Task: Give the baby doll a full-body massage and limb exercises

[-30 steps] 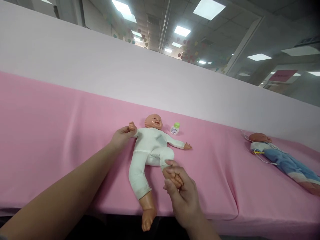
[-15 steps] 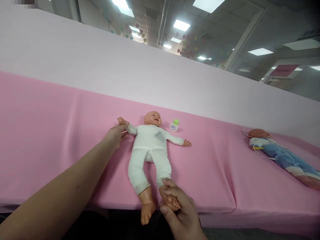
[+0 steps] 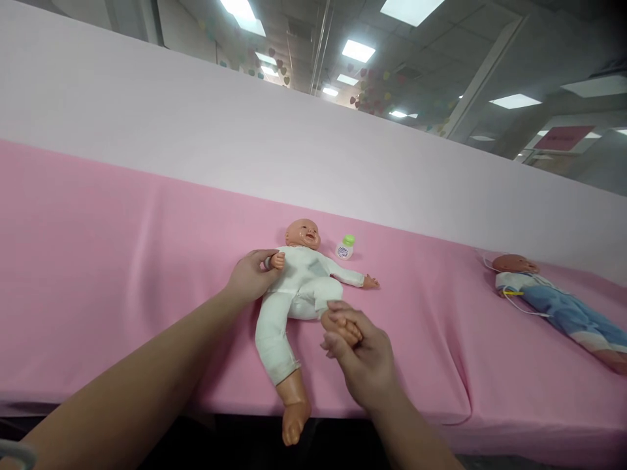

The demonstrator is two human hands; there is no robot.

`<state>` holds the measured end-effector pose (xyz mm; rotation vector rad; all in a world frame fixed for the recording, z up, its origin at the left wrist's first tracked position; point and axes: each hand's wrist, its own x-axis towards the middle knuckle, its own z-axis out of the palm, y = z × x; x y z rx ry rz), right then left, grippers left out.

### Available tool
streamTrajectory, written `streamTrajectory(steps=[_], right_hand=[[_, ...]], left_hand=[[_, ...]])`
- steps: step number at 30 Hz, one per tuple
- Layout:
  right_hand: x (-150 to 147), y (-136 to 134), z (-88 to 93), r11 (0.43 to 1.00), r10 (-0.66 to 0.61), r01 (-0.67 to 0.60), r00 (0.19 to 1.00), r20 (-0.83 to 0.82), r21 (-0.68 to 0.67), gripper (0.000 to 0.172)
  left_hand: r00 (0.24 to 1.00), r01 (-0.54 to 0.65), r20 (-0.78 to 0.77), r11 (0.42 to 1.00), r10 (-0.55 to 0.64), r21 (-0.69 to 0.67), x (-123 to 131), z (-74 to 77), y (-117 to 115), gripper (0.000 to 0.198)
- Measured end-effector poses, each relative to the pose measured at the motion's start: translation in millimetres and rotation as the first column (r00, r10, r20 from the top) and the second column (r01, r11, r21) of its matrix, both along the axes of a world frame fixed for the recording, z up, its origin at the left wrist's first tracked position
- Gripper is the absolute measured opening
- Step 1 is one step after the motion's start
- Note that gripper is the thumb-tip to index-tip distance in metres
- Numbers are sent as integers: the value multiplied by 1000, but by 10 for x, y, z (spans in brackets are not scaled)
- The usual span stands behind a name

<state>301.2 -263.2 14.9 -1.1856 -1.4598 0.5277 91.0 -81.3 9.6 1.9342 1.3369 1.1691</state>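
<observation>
A baby doll (image 3: 298, 277) in a white suit lies on its back on the pink padded table (image 3: 122, 261). My left hand (image 3: 251, 277) is closed round the doll's arm on the left side of the view, folding it across the chest. My right hand (image 3: 360, 349) grips the doll's foot on the right, and that knee is bent up toward the belly. The doll's other leg lies straight, its bare foot (image 3: 295, 421) hanging past the table's front edge. Its other arm is stretched out to the right.
A small white bottle with a green cap (image 3: 345, 247) stands by the doll's head. A second doll in blue clothes (image 3: 553, 303) lies far right. A pale partition wall (image 3: 245, 130) runs behind the table.
My right hand pushed the doll's leg from straight back into a bent knee. My left hand brought the doll's arm from stretched out to folded over its chest.
</observation>
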Motion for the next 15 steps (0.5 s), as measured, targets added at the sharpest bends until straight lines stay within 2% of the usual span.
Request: streamTrajectory(steps=[3,6,11,15], right_hand=[[-8,293,173,993,-13,0,993,-115,-115,34],[-38,512,286,981,-25,-3,989,-143,-193,43],[-70,687,240,967,-26,-18,985,-168,-256,49],[-83,624,224,972,-37,-11,979,-201,-235,46]], left_hand=[[994,101,-54,993,-98,54,-25,-2,28,45],[977,171,-145,980,-155,101,-34,-16,63,45],[969,177,-196,977,-152,118,-41,-48,100,46],[983,168,-92,983,-161,70,-50,-46,97,46]])
